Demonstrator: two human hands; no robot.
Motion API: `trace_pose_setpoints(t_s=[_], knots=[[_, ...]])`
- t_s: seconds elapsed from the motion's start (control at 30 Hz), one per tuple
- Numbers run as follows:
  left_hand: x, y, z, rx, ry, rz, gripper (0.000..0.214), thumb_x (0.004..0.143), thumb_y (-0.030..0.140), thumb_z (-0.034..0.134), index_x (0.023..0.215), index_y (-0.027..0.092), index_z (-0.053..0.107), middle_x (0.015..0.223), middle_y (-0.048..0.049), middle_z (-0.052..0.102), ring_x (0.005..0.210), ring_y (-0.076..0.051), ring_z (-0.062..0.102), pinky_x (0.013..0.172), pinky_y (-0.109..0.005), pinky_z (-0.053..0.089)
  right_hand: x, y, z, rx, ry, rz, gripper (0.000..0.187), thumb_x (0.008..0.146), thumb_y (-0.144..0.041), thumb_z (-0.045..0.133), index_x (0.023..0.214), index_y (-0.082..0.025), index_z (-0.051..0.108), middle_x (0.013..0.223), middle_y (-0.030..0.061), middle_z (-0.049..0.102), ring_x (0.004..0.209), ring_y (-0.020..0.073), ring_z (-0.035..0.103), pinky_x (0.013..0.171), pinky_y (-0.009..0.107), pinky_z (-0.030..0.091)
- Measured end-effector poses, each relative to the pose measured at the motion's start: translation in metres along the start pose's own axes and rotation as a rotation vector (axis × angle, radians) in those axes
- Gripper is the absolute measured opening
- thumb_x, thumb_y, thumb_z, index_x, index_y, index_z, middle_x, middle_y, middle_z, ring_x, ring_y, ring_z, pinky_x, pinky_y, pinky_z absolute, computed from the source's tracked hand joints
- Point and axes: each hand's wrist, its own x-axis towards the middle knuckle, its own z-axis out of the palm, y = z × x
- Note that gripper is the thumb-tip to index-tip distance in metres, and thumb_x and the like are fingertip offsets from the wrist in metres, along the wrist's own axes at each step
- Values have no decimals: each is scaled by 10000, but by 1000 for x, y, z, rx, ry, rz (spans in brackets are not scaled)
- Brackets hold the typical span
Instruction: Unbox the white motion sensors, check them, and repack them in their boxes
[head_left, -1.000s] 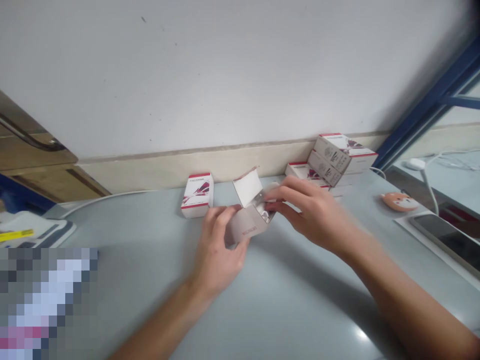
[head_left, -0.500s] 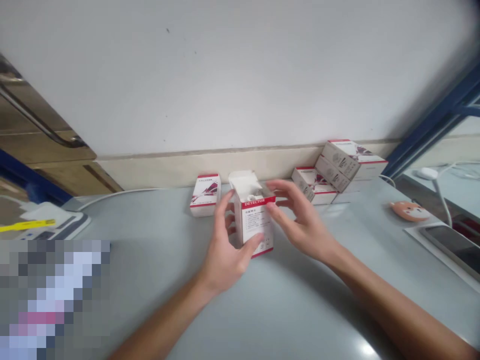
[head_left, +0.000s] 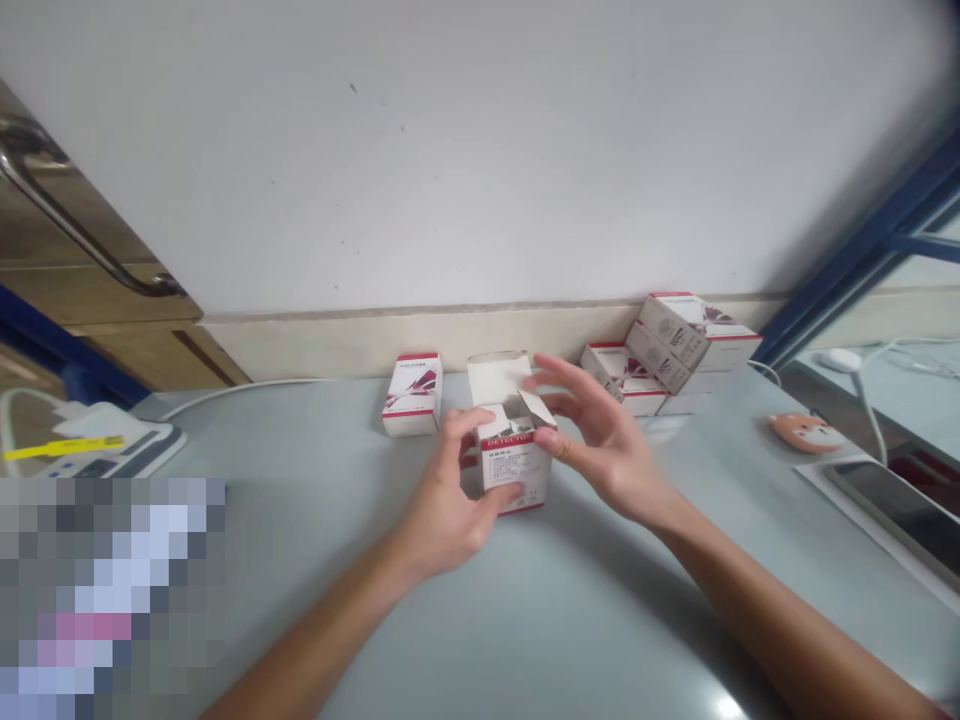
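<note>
A white and red detector box (head_left: 516, 474) stands upright in front of me with its top unfolded. Its wide lid (head_left: 498, 378) rises at the back, and a side flap (head_left: 537, 408) slants up on the right. What lies inside is mostly hidden. My left hand (head_left: 454, 502) grips the box around its left side, thumb across the front and index finger at the top left flap. Beside the right flap is my right hand (head_left: 600, 440), its thumb at the upper right corner and its fingers spread behind; it does not grip the box.
A similar closed box (head_left: 414, 394) lies behind on the left. Several more boxes (head_left: 675, 345) are stacked by the wall at the right. Farther right are an orange animal-faced object (head_left: 808, 433) and a dark phone-like slab (head_left: 896, 505). A power strip (head_left: 112, 450) sits at the left.
The lid has swung back toward the wall and the side flaps now show over the opening. My left index finger has moved to the top edge; my right hand stays close to the right corner.
</note>
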Motion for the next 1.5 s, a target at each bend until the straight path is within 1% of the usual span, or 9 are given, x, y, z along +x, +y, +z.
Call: trace_pose_setpoints(t_s=[0.2, 0.3, 0.47, 0.67, 0.77, 0.9, 1.07, 1.2, 1.5], knots=[[0, -1, -2, -4, -17, 1, 647, 871, 119, 703, 1379, 378, 397, 1311, -88, 560, 1001, -228, 729, 833, -437, 679, -2, -2, 3, 20, 43, 20, 880, 921, -392, 789, 1653, -437, 304, 1547, 98, 514, 1170, 261, 692, 977, 497, 636], [1, 1, -2, 27, 7, 29, 656, 852, 108, 719, 1366, 375, 410, 1334, -95, 563, 1026, -242, 730, 837, -442, 682, -2, -5, 2, -44, 6, -41, 719, 952, -367, 763, 1592, -383, 437, 1316, 75, 686, 1192, 274, 683, 1075, 537, 572], [1, -2, 2, 11, 9, 60, 725, 862, 89, 715, 1429, 379, 368, 1403, -111, 547, 1212, -279, 692, 933, -459, 659, -4, -6, 1, -209, 16, -203, 253, 1006, -288, 685, 1254, -320, 648, 1275, 74, 686, 1210, 274, 656, 1054, 494, 558], [-8, -19, 16, -18, 119, 176, 926, 879, 88, 720, 1544, 417, 167, 1529, -134, 333, 1190, -238, 688, 971, -475, 640, -4, -5, 4, -259, 79, -238, 105, 1015, -246, 657, 1110, -289, 645, 1205, 74, 683, 1126, 251, 670, 973, 454, 570], [-9, -19, 15, 14, 69, 169, 937, 905, 89, 693, 1580, 439, 145, 1540, -141, 334, 1205, -250, 670, 961, -485, 642, -3, -7, 8, -307, 110, -291, 62, 1009, -225, 659, 1043, -276, 650, 1152, 74, 701, 1070, 247, 687, 928, 453, 580], [-5, -15, 8, 98, 41, 245, 857, 907, 45, 656, 1557, 403, 228, 1464, -137, 431, 1380, -308, 528, 993, -500, 621, -4, -9, 8, -341, 90, -349, 87, 1009, -186, 651, 973, -259, 619, 1146, 76, 696, 1035, 230, 695, 895, 434, 590], [-3, -18, 6, 27, 24, 318, 788, 883, 10, 666, 1504, 341, 313, 1313, -91, 543, 1162, -227, 632, 922, -428, 630, -7, 3, 3, -513, -53, -568, 162, 1002, -199, 668, 1140, -257, 606, 1288, 134, 634, 1058, 245, 684, 811, 406, 613], [-2, -25, 5, 22, 46, 409, 824, 889, 3, 684, 1533, 364, 319, 1376, -85, 533, 1217, -233, 628, 970, -453, 615, -9, 11, 6, -708, -3, -680, 276, 999, -101, 615, 1224, -261, 598, 1274, 129, 660, 1018, 232, 672, 776, 380, 600], [0, -26, 2, 164, 25, 465, 888, 895, 42, 707, 1587, 363, 252, 1430, -124, 485, 1258, -270, 625, 986, -478, 618, -12, 31, 24, -723, 159, -739, 503, 993, -32, 531, 1389, -335, 601, 1294, 91, 651, 1148, 239, 674, 898, 400, 604]])
